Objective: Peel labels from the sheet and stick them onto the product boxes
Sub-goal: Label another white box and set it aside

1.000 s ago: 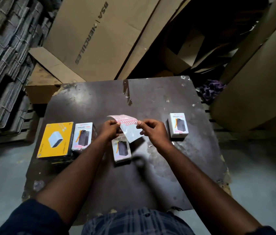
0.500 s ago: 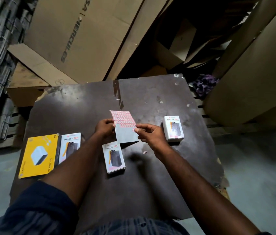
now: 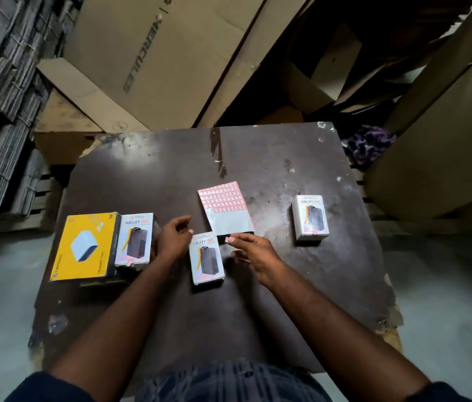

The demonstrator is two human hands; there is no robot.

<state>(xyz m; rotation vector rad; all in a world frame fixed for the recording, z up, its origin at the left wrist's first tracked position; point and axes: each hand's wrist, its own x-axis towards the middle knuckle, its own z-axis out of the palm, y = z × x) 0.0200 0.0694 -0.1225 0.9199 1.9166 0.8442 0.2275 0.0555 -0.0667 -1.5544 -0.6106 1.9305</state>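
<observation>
3 Halley boxes [image 3: 207,261] — 1 label sheet [image 3: 226,207]

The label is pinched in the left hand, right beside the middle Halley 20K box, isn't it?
Not quite. The head view shows the right hand pinching the label, beside the middle Halley 20K box. The left hand holds nothing.

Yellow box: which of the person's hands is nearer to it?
Left. The left hand is past one white box from the yellow box; the right hand, pinching a label, is past two.
</observation>
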